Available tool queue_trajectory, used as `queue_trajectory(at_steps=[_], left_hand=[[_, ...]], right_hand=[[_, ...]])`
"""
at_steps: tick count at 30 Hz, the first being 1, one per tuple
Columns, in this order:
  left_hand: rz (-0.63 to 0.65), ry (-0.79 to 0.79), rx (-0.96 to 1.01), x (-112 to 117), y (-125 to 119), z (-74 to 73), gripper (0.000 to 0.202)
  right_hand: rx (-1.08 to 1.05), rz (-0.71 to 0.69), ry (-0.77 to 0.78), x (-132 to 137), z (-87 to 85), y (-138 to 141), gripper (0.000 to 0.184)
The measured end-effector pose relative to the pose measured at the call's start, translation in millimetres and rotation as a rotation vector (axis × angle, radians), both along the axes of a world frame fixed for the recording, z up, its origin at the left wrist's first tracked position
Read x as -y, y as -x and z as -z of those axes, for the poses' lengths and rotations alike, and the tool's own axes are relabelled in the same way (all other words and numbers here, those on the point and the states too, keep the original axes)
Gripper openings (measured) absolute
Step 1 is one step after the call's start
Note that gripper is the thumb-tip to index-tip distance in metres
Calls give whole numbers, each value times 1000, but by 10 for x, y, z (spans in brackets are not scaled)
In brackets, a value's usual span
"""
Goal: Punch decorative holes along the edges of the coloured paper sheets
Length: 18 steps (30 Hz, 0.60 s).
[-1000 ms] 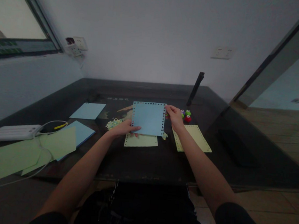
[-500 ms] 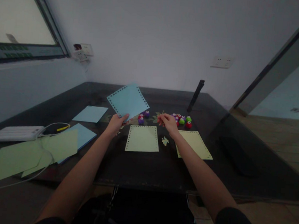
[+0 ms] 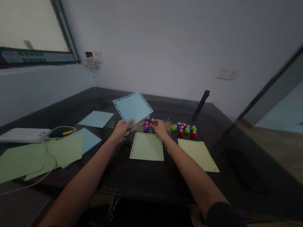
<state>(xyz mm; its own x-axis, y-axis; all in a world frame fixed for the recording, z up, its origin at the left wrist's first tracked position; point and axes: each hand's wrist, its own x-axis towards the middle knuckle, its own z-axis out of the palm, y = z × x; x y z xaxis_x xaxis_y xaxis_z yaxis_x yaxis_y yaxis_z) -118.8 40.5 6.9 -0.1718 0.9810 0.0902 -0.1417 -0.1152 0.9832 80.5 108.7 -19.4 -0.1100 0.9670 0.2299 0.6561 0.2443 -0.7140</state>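
My left hand (image 3: 121, 129) pinches a corner of a light blue paper square (image 3: 132, 107) with punched holes along its edges, held tilted up above the dark table (image 3: 135, 175). My right hand (image 3: 160, 127) reaches across to a small group of purple and red craft punches (image 3: 147, 123), fingers curled on them; what it grips, if anything, I cannot make out. A pale green punched sheet (image 3: 147, 146) lies flat just in front of both hands.
More small punches (image 3: 184, 129) in green, red and purple sit to the right, with a second green sheet (image 3: 197, 154) before them. Blue sheets (image 3: 96, 118), green papers (image 3: 31, 157), a white power strip (image 3: 22, 134) with cable lie left. A black rod (image 3: 201, 104) leans at the back.
The blue sheet was held by both hands over the green sheet; my left hand lifted it up and left, and my right hand let go and moved left to the purple punches.
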Motion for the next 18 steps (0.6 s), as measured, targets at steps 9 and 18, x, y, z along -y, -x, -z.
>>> queue_trajectory(at_steps=[9, 18], left_hand=[[-6, 32, 6, -13, -29, -4, 38], [23, 26, -35, 10, -49, -10, 40]], right_hand=[[221, 84, 49, 156, 5, 268, 36], [366, 81, 27, 212, -20, 363, 41]])
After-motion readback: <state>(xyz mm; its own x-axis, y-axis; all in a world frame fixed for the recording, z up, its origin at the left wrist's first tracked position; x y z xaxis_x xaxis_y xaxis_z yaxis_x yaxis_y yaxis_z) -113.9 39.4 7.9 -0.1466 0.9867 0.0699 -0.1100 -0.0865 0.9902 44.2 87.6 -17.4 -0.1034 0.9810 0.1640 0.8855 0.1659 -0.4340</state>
